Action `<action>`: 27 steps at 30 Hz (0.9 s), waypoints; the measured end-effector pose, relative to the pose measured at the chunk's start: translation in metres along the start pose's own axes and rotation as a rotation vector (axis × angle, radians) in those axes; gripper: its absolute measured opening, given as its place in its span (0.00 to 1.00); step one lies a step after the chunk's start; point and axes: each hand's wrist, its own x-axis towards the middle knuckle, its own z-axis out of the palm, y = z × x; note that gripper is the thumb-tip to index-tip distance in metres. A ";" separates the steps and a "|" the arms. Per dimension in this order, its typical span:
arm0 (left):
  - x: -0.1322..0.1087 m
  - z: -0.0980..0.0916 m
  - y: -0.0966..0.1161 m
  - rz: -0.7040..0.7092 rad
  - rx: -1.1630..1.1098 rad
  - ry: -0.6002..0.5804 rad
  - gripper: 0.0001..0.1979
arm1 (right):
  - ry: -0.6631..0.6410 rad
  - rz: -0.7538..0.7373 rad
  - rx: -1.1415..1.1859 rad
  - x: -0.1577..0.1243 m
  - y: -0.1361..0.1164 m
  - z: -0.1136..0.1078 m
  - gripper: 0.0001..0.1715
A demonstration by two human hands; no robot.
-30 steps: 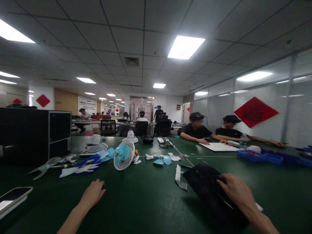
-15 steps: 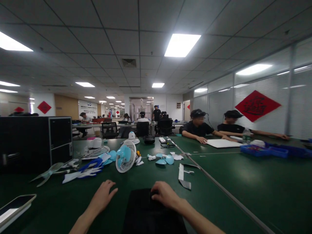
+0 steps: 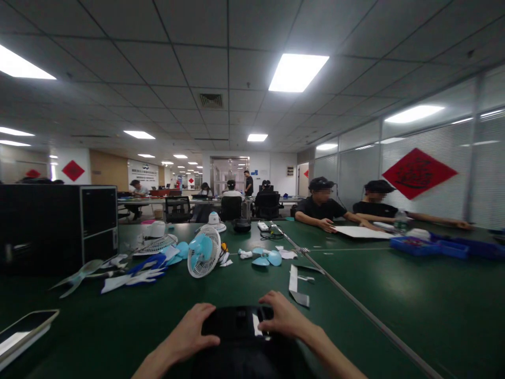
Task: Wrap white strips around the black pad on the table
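1. Locate the workpiece: a black object (image 3: 232, 318), low at the center of the view, in front of the person. Its exact type cannot be told, nor whether it rests on the green tabletop (image 3: 126, 323) or is held just above it.
2. Left hand (image 3: 194, 329): placed at the upper left corner of the black object. The thumb stands apart from the other fingers, along the near face; whether they grip cannot be told.
3. Right hand (image 3: 282, 318): fingers clamped over the upper right corner, thumb beside a bright patch (image 3: 256, 323) – a label or a reflection.
4. Step in hand, as judged: two-handed positioning of the black object.
5. Next move, as judged: any lift or turn calls for a firm hold at both corners, with the two sides kept level.
6. Surroundings: beyond the hands lie a fan grille with blue blades (image 3: 203, 255), a loose blue fan blade (image 3: 266, 258) and a gray-white strip (image 3: 294, 284) – all apart from the black object. A smartphone (image 3: 29, 323) lies to the left.
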 end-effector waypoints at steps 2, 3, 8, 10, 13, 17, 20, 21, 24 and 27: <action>-0.001 -0.001 0.004 -0.008 0.008 -0.018 0.41 | -0.040 0.019 0.003 -0.004 0.005 -0.003 0.37; -0.001 -0.002 0.005 -0.012 0.007 -0.022 0.41 | -0.047 0.016 0.006 -0.005 0.004 -0.002 0.37; -0.004 -0.012 0.003 -0.040 -0.009 -0.047 0.41 | -0.018 -0.048 0.039 -0.005 -0.009 0.009 0.34; -0.005 -0.016 0.001 -0.049 -0.010 -0.064 0.42 | 0.011 -0.070 0.057 -0.003 -0.010 0.009 0.33; -0.006 -0.019 -0.004 -0.047 -0.004 -0.062 0.41 | 0.160 0.022 0.023 0.003 0.005 0.002 0.27; -0.004 -0.018 -0.013 -0.052 -0.014 -0.039 0.41 | 0.331 0.251 -0.191 0.011 0.045 -0.010 0.19; -0.002 -0.015 -0.020 -0.053 -0.027 -0.029 0.41 | 0.340 0.359 -0.293 0.015 0.070 -0.012 0.21; -0.001 -0.015 -0.022 -0.053 -0.033 -0.026 0.41 | 0.331 0.380 -0.301 0.016 0.076 -0.011 0.22; -0.001 -0.015 -0.024 -0.048 -0.048 -0.021 0.41 | 0.305 0.421 -0.308 0.019 0.086 -0.008 0.20; -0.001 -0.015 -0.023 -0.050 -0.053 -0.020 0.41 | 0.290 0.451 -0.312 0.021 0.090 -0.005 0.15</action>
